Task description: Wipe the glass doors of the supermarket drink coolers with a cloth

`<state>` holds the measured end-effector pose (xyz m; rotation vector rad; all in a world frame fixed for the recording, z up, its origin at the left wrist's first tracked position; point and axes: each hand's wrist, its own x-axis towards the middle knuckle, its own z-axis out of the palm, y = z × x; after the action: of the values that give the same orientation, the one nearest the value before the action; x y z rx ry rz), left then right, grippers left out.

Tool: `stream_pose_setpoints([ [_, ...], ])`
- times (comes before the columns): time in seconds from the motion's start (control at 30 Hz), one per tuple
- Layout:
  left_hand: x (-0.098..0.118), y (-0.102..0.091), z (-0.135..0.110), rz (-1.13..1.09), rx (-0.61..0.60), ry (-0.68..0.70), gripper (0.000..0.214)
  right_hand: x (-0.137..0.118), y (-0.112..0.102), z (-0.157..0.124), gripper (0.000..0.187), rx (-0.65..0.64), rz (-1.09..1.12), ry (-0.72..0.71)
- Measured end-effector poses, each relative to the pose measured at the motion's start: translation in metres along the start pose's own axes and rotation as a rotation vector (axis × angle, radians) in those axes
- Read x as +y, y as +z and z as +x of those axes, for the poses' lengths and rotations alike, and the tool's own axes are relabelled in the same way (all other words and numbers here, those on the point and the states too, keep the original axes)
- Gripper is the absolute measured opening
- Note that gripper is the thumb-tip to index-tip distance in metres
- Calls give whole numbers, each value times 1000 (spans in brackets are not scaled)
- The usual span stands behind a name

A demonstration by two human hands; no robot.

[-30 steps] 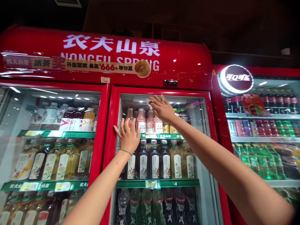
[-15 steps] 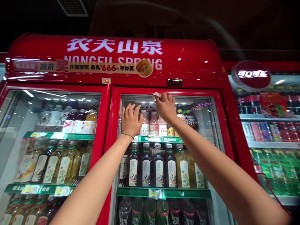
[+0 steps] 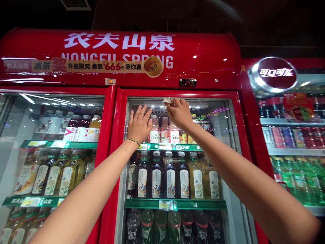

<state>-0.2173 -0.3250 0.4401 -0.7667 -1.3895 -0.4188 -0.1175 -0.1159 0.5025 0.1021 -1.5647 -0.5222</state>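
Both of my arms reach up to the right-hand glass door of a red drinks fridge. My left hand lies on the glass near the upper left of the pane, fingers spread and nothing in it. A thin band circles that wrist. My right hand is closed on a small white cloth or tissue, just under the top of the red door frame. Most of the white piece is hidden by the fingers. Behind the glass, pink-capped bottles stand between the hands.
Dark bottles fill the shelf below, behind the glass. The left door of the fridge is shut too. On the right stands another cooler with cans and green bottles. A small display sits above the door.
My view has shifted slightly, so the fridge appears a little higher and further left. My left hand's fingers look straighter and more spread. The right hand still grips the white piece near the frame.
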Motion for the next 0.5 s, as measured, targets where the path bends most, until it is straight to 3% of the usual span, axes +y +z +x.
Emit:
stream_pose_setpoints([
  [0.1,1,-1,1,-7,-36,11,53,18,-8,-4,45,-87,29,-126],
  [0.2,4,-5,12,12,-1,-25,49,39,-14,-3,46,-70,17,-79],
  [0.3,12,-8,42,3,59,-76,43,52,-16,-5,46,-57,7,-61],
  [0.43,41,2,87,-112,86,-201,42,69,-20,-13,47,-122,33,-203],
  [0.5,63,15,97,-171,114,-300,44,77,-22,-16,46,-124,29,-202],
])
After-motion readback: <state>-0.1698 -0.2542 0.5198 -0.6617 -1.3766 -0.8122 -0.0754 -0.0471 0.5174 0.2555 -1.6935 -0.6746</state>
